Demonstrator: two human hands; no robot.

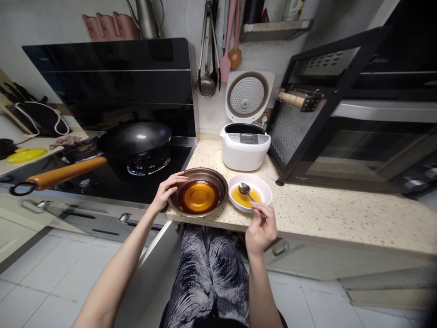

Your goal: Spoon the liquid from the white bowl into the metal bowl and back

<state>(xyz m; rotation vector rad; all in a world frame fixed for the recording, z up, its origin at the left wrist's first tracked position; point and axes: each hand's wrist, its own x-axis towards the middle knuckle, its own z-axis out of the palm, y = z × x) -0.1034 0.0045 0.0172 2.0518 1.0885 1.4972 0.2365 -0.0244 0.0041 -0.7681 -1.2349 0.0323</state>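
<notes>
At the counter's front edge stands a wide metal bowl with dark amber liquid in it. My left hand grips its left rim, the fingers reaching over the edge. To the right is a smaller white bowl holding a shallow layer of yellow-orange liquid. My right hand is closed round the handle of a metal spoon, pinched between thumb and fingers. The spoon's head is over the white bowl; whether it touches the liquid I cannot tell.
Behind the bowls stands a white rice cooker, its lid raised. On the stove at left sits a black wok, its wooden handle pointing towards the front. A black rack with an oven stands at right. Utensils hang on the wall.
</notes>
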